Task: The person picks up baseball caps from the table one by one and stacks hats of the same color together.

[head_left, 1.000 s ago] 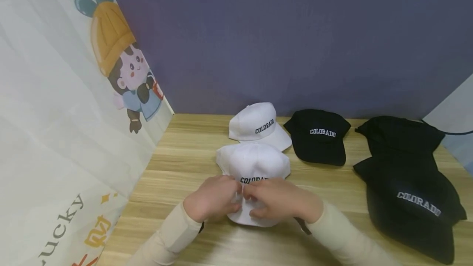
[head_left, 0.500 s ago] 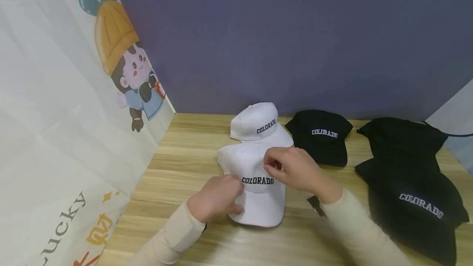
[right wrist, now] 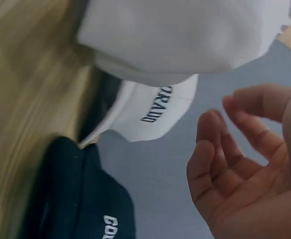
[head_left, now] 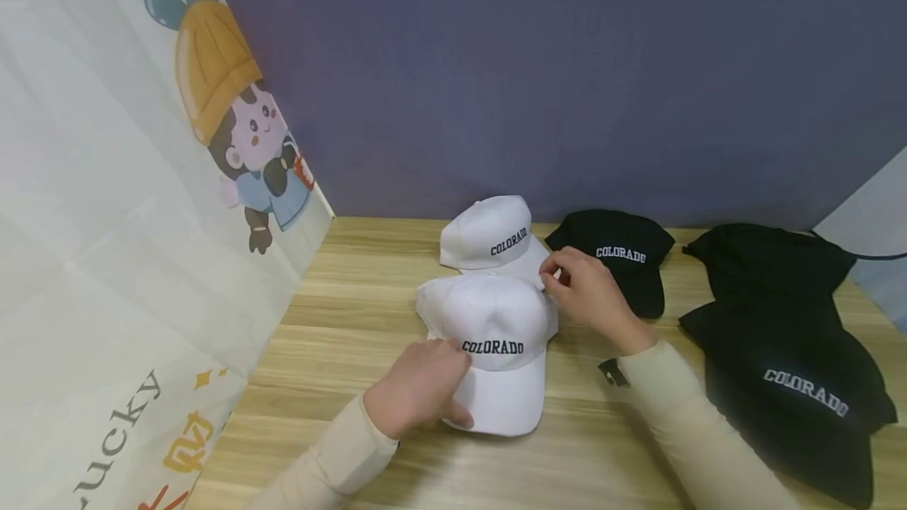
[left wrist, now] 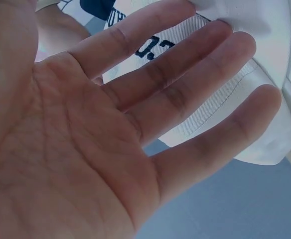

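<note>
In the head view a white baseball cap (head_left: 489, 317) lettered COLORADO lies on the table, brim towards me. My left hand (head_left: 418, 388) is at the left side of its brim and crown. The left wrist view shows that hand's fingers long and nearly straight, spread across the white cloth. To the right of the crown hovers my right hand (head_left: 591, 297), its fingers loosely bent with nothing between them. The right wrist view has those fingers (right wrist: 203, 164) apart from the near cap (right wrist: 180, 35). A second white cap (head_left: 489, 238) sits directly behind the first.
A black COLORADO cap (head_left: 616, 234) lies behind my right hand. Two more black caps overlap at the right, the nearer one (head_left: 794, 431) large in view. A dark wall (head_left: 567, 85) closes off the back, and a printed white curtain (head_left: 106, 179) hangs left.
My right hand has left the front cap's brim, risen over its crown and moved off to the right. The left hand stays by the brim. The caps keep their places.
</note>
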`<state>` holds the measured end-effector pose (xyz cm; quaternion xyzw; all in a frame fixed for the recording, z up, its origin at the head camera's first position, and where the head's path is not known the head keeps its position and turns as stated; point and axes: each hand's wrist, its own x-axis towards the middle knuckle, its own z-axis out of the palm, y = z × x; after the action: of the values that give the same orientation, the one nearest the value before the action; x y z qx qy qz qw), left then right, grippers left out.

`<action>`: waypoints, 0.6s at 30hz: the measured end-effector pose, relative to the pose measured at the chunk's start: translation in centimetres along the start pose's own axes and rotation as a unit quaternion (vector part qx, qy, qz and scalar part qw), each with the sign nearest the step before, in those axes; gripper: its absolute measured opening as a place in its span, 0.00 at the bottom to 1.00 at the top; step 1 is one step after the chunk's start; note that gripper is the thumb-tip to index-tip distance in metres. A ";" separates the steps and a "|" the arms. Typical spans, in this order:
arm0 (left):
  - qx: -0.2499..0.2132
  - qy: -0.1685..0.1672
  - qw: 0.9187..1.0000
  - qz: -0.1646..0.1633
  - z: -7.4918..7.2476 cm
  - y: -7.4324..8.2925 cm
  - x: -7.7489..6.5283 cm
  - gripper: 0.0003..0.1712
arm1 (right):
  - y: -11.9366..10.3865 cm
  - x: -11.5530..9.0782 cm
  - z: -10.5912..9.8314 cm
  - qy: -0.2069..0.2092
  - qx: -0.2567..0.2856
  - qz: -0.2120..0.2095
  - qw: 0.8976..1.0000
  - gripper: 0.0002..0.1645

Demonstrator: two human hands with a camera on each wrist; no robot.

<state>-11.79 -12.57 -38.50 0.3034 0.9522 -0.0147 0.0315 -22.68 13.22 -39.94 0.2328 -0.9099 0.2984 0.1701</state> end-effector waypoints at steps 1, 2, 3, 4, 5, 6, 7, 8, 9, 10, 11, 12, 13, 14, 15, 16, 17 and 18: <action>0.001 0.002 1.000 0.001 0.0 0.0 0.0 0.35 | 0.3 0.0 0.2 0.004 -0.002 0.005 1.000 0.03; 0.003 0.004 1.000 0.002 0.0 0.1 -0.1 0.35 | 0.6 0.0 0.3 0.006 -0.003 0.009 1.000 0.04; 0.004 0.005 1.000 0.002 0.0 0.1 -0.1 0.35 | 0.8 0.0 0.5 0.006 -0.004 0.014 1.000 0.06; 0.005 0.005 1.000 0.002 0.1 0.1 -0.1 0.36 | 1.1 0.0 0.6 0.006 -0.004 0.018 1.000 0.07; 0.005 0.005 1.000 0.001 0.1 0.2 -0.1 0.36 | 1.4 0.0 0.7 0.004 -0.005 0.022 1.000 0.08; 0.005 0.003 1.000 0.000 0.1 0.2 -0.1 0.36 | 1.7 0.0 0.9 0.000 -0.005 0.024 1.000 0.09; 0.005 0.002 1.000 -0.001 0.1 0.3 -0.1 0.36 | 2.0 0.0 1.0 -0.003 -0.007 0.026 1.000 0.09; 0.006 0.000 1.000 -0.003 0.1 0.3 -0.1 0.36 | 2.3 -0.1 1.2 -0.007 -0.008 0.029 1.000 0.10; 0.007 -0.001 1.000 -0.004 0.1 0.4 -0.1 0.36 | 2.6 -0.1 1.4 -0.012 -0.011 0.031 0.999 0.10; 0.007 -0.003 1.000 -0.006 0.1 0.5 -0.1 0.36 | 2.9 -0.1 1.6 -0.018 -0.014 0.031 0.999 0.09; 0.008 -0.004 1.000 -0.008 0.1 0.5 -0.1 0.36 | 3.1 -0.1 1.7 -0.024 -0.018 0.031 0.999 0.09; 0.009 -0.004 1.000 -0.009 0.2 0.5 -0.1 0.36 | 3.4 -0.1 1.9 -0.031 -0.021 0.029 0.999 0.08; 0.011 -0.005 1.000 -0.010 0.2 0.5 -0.1 0.36 | 3.6 -0.2 2.1 -0.039 -0.026 0.027 0.999 0.07; 0.010 -0.005 1.000 -0.011 0.2 0.5 -0.1 0.36 | 3.7 -0.2 2.2 -0.047 -0.029 0.025 0.998 0.06; 0.011 -0.006 1.000 -0.011 0.2 0.5 0.0 0.36 | 3.8 -0.2 2.3 -0.054 -0.033 0.024 0.998 0.05; 0.012 -0.006 1.000 -0.011 0.2 0.6 0.0 0.36 | 3.9 -0.2 2.4 -0.061 -0.036 0.024 0.997 0.04; 0.013 -0.007 1.000 -0.012 0.2 0.6 0.0 0.36 | 4.0 -0.3 2.4 -0.068 -0.040 0.025 0.997 0.03; 0.012 -0.008 1.000 -0.012 0.2 0.6 0.0 0.35 | 4.0 -0.3 2.4 -0.075 -0.044 0.024 0.996 0.03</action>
<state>-11.43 -12.12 -38.68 0.2923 0.9553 -0.0292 0.0348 -24.98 14.68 -43.82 0.2248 -0.9377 0.2436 0.1042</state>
